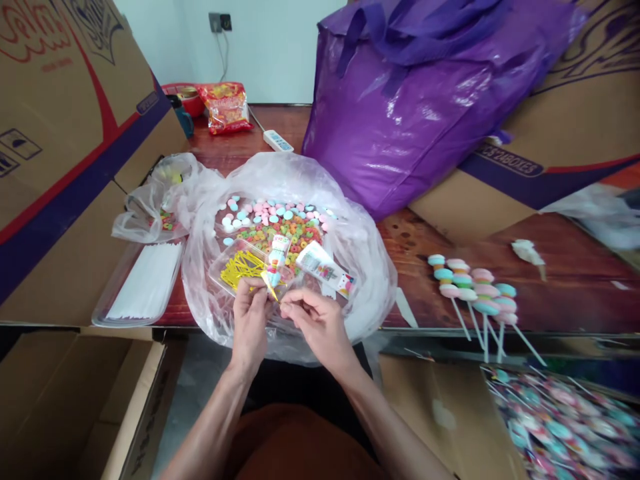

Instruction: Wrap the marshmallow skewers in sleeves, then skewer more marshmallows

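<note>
My left hand (250, 317) is closed, its thumb and fingers pinching the narrow lower end of a candy stick in a printed clear wrapper (277, 257). The stick points away from me and shows stacked pastel candies. At that lower end, my right hand (320, 323) is closed in a pinch on a yellow twist tie (273, 288); its exact hold is partly hidden. Just beyond my left hand, loose yellow twist ties (241, 269) lie in a clear tray. Flat printed wrappers (326, 268) are to the right. Ring candies (300, 230) and pastel candies (273, 211) spread behind.
A crumpled clear plastic sheet (373, 280) surrounds the candies. White sticks (147, 280) fill a tray on the left. Several unwrapped candy sticks (485, 297) overhang the right table edge, above a box of wrapped candy sticks (565, 427). A purple bag (410, 113) and cardboard boxes (65, 153) stand around.
</note>
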`<state>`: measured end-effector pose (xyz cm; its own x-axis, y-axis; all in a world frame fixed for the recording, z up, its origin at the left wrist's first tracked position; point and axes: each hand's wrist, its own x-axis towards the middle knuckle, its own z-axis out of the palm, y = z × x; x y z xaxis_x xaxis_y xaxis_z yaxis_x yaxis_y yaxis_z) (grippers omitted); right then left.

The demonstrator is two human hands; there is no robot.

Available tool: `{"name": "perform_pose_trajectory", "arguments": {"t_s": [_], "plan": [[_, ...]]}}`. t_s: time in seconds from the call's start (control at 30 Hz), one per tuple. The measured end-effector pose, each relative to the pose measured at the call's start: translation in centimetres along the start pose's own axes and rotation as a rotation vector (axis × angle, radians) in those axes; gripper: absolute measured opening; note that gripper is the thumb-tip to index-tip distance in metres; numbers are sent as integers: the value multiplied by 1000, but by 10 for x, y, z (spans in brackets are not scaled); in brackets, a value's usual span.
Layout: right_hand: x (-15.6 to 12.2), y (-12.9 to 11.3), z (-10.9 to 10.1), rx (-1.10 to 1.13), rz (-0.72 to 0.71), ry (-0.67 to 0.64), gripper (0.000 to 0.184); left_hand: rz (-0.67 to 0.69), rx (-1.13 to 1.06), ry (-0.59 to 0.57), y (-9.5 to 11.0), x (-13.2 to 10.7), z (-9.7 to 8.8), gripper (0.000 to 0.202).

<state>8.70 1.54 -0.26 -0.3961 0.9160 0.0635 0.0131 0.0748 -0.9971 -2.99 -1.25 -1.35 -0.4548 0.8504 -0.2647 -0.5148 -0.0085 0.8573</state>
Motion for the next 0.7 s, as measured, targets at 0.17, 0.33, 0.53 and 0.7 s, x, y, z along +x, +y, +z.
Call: {"name": "perform_pose_trajectory", "arguments": {"t_s": [0.17, 0.33, 0.53, 0.7], "plan": [[-1, -5, -8, 30, 5, 14, 14, -66, -92, -34, 2, 1, 7, 22], [3, 8, -11, 177, 175, 110, 19, -44, -93, -150, 0, -6, 12, 18], [1, 10, -13, 233, 180, 174, 28, 38, 96, -192, -9, -8, 17, 27], [-4, 15, -13, 283, 145, 205, 25, -28, 63, -188, -10, -7, 22, 37]]}}
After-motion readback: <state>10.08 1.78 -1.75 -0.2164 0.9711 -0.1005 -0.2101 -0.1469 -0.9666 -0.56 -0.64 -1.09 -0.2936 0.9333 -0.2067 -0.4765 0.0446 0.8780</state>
